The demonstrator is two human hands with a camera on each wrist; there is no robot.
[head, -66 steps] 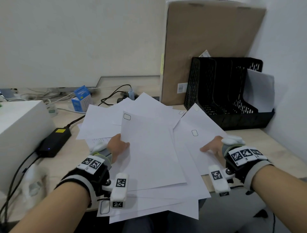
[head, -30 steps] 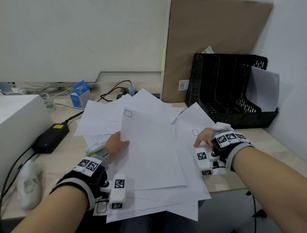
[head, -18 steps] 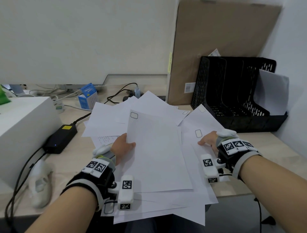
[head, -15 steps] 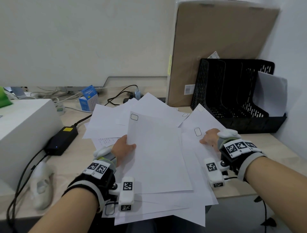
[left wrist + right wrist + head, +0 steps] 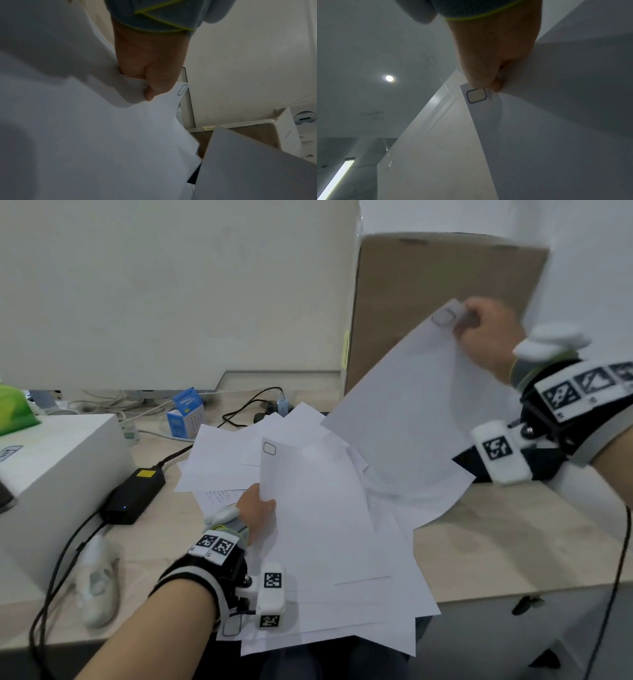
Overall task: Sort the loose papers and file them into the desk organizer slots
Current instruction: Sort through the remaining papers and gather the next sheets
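Note:
A loose heap of white papers covers the desk's middle and hangs over its front edge. My left hand pinches the left edge of the top sheet; the left wrist view shows thumb and fingers closed on that top sheet. My right hand is raised high at the right and pinches the top corner of a single sheet, beside its small printed box. The right wrist view shows the same pinch on the single sheet. The black organizer is almost wholly hidden behind that sheet and my right wrist.
A large brown cardboard panel leans on the wall behind the lifted sheet. A white box stands at the left, with a black power adapter and cables beside it. A small blue carton sits at the back.
My right hand has taken one sheet by its corner and lifted it up and back toward the organizer. The left hand keeps its hold on the top sheet of the heap.

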